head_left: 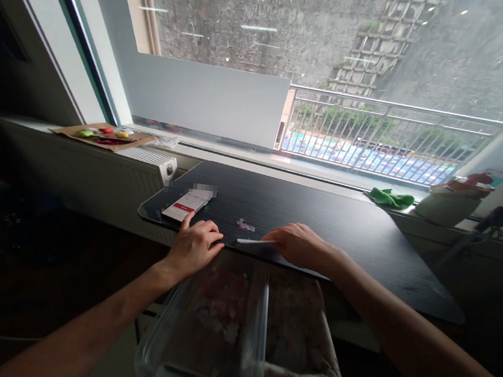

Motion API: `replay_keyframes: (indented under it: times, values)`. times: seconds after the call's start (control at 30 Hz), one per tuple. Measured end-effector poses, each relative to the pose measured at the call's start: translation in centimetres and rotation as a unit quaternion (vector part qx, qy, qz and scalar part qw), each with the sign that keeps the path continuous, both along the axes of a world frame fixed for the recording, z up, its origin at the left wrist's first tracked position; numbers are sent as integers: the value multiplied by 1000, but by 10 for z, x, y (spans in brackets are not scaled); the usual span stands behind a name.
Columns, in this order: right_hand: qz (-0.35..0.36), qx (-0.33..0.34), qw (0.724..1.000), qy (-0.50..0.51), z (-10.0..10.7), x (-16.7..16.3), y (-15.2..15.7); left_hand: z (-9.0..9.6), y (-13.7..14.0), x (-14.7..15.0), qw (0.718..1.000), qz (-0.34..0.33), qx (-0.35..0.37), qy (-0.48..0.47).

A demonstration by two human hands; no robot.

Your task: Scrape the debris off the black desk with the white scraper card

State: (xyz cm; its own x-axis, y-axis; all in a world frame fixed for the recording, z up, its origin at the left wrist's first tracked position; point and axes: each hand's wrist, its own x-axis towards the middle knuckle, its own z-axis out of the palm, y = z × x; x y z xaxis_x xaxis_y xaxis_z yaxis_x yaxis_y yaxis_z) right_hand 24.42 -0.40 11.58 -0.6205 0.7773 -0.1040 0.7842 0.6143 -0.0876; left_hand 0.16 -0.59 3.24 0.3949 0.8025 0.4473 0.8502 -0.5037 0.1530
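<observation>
My right hand point(300, 243) is closed around a thin white flat strip point(254, 242), its end pointing left along the front edge of the black table point(295, 199). What kind of tool the strip is, I cannot make out. Just beyond it lies a little heap of pinkish-white scraps point(246, 225). My left hand point(196, 241) rests at the table edge with fingers apart, holding nothing. One of its fingers reaches the lower end of a phone point(190, 202), which lies face up with a red button on its screen.
Below the table edge stands a clear plastic bin point(264, 329) with pale and pink scraps inside. Beside it is a stained, cloth-like box point(303, 333). On the sill are a green cloth point(390, 198) and cardboard point(71, 130) with colourful items. A radiator point(112, 175) is left.
</observation>
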Motion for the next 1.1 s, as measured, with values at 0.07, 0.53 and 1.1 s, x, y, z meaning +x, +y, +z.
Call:
replay_keyframes:
  times: [0.07,0.53,1.1]
  values:
    - [2,-18,1000,-7,4,4,-2,0,0,1,1000,2,2,1]
    - [-86,-91,972,199,-9,42,-10,7,9,5,999,2,-21,-50]
    - [-340,-233,794,447,-40,33,45,-21,62,17,984,-26,57,-167]
